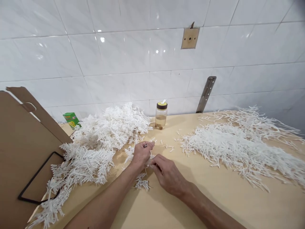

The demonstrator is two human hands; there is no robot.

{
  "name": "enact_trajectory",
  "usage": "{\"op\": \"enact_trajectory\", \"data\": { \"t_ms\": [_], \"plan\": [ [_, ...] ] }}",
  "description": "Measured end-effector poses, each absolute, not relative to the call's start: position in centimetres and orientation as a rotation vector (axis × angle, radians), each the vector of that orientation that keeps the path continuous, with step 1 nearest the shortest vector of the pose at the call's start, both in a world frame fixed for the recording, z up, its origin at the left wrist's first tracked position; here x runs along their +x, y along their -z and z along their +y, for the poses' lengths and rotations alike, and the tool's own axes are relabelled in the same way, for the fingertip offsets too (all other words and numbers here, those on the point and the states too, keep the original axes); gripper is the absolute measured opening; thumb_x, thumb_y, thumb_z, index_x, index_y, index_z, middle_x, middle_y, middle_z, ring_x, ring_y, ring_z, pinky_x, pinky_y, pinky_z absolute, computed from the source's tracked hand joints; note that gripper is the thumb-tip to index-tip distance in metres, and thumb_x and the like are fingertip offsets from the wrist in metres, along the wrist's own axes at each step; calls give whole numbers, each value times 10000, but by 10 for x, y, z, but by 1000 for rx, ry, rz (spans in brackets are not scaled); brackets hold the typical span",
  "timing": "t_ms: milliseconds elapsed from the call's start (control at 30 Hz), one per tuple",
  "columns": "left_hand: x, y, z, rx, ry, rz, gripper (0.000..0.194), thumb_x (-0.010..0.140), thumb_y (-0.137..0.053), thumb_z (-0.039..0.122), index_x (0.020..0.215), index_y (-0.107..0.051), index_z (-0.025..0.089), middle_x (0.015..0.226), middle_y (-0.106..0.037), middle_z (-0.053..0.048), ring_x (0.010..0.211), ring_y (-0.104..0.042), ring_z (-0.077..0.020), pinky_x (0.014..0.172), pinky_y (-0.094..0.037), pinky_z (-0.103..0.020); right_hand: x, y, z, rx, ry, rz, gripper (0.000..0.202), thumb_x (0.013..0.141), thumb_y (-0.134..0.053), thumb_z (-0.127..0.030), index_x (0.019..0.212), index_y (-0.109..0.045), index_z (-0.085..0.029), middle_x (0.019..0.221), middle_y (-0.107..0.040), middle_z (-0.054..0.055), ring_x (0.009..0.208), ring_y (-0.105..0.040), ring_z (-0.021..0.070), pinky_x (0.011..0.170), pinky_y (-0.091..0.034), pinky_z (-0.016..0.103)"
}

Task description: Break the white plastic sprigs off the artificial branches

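Observation:
My left hand [142, 152] is closed in a pinch above the middle of the table. Close beside it, to the right and a little nearer, my right hand [165, 173] pinches too. Between the fingertips of both runs a thin white branched strand [151, 156], mostly covered by the fingers. A small tuft of white branched pieces [142, 183] lies on the table just below the hands. To the left rises a big heap of white branched, feathery strands [102, 136]. Another pile of white strands [233, 146], longer and flatter, spreads out on the right.
A clear bottle [160, 117] with a dark and yellow lid, part full of liquid, stands behind the hands. A green box [72, 120] sits at the back left. Brown board [26, 152] blocks the left side. The tiled wall [133, 57] carries a metal bracket [206, 94].

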State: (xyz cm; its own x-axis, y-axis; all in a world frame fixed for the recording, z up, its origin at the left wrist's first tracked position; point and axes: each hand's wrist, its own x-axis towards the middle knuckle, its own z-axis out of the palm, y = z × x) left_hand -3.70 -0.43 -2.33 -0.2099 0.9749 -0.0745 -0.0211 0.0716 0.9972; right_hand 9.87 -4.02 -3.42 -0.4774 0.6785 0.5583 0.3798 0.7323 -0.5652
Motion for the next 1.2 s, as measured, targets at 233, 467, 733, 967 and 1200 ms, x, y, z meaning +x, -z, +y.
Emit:
{"op": "enact_trajectory", "data": {
  "t_ms": [233,467,733,967,1200],
  "plan": [
    [-35,17,-10,1265,-1231,1259,321,701,-713,422,845,-668,139,473,-446,70,409,-376,-67,414,-295,-193,176,16,3,-1364,-191,-1514,174,832,-573,-347,812,-642,-189,747,-658,59,639,-585,188,694,-467,334],
    [-31,1,-19,1521,-1070,1159,204,782,-597,304,898,-670,154,740,-643,-17,491,-487,-75,472,-401,-203,192,7,4,-1426,-389,-1454,396,815,-594,-453,1065,-672,-156,830,-670,89,602,-553,170,626,-461,327],
    [-29,-2,-25,1535,-977,1161,305,762,-651,347,1008,-670,168,836,-687,-34,521,-505,-82,488,-412,-210,143,6,-14,-1188,-1030,-1492,388,780,-658,-557,813,-686,-172,560,-528,-24,413,-400,83,414,-340,233],
    [-33,-6,-21,1478,-1262,1323,311,774,-628,348,1027,-638,167,896,-648,-43,498,-469,-71,467,-377,-216,151,18,-1,-1111,-1071,-1226,389,729,-721,-541,838,-658,-172,581,-475,-50,427,-363,69,382,-349,219],
    [-31,-17,-27,1650,-1249,1432,263,800,-593,391,666,-661,175,598,-606,-19,546,-505,-140,544,-366,-251,149,20,0,-1126,-1073,-1182,394,724,-719,-542,833,-651,-170,619,-518,-28,455,-365,77,372,-350,221]
  ]
}}
